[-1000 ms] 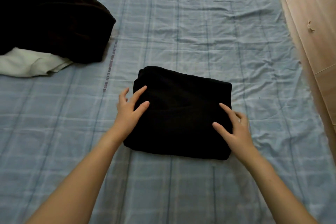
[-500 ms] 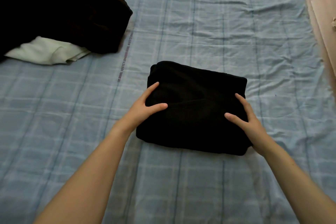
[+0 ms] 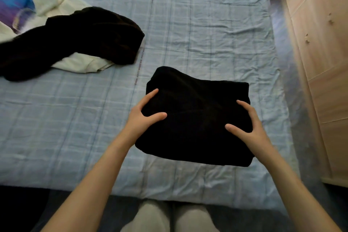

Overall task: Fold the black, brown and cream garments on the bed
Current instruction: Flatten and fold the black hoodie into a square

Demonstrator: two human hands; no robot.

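A folded black garment [image 3: 195, 115] sits as a thick rectangle in the middle of the blue checked bed [image 3: 207, 34]. My left hand [image 3: 145, 117] grips its left edge, thumb on top and fingers down the side. My right hand [image 3: 248, 124] grips its right edge the same way. The near edge of the bundle looks slightly raised off the sheet. At the far left lies a crumpled dark brown garment [image 3: 79, 37], draped over a cream garment [image 3: 79, 62] that shows beneath and behind it.
A light wooden wardrobe [image 3: 320, 62] stands along the bed's right side. A blurred blue and purple object [image 3: 15, 2] sits in the top left corner. The bed's near edge [image 3: 169, 192] runs across the bottom, with my legs below it.
Both hands went from resting flat on the black bundle to clasping its left and right edges. The view has pulled back, so the bed's near edge and my legs show.
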